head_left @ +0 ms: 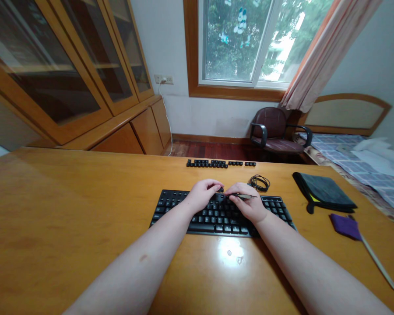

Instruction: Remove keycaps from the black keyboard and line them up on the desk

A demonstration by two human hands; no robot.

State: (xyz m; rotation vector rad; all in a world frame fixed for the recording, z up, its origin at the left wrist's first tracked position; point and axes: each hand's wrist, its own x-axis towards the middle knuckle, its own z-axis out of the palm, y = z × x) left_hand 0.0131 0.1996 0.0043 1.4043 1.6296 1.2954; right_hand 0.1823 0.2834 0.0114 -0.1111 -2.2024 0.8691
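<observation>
A black keyboard (210,215) lies on the wooden desk, with some of its top-row keycaps off. Over its upper edge, my left hand (203,194) is closed in a pinch on a small black keycap (221,190). My right hand (248,205) grips a slim, pointed tool (246,196) close to the top row; its exact kind is too small to tell. Both hands hide part of the upper keys. Beyond the keyboard, loose black keycaps (207,164) stand in rows along the desk's far edge.
A coiled black cable (260,183) rests behind the keyboard. On the right of the desk (68,227) are a dark folded pouch (326,192), a purple cloth (345,226) and a thin pale stick (379,262). An office chair (276,131) stands past the far edge.
</observation>
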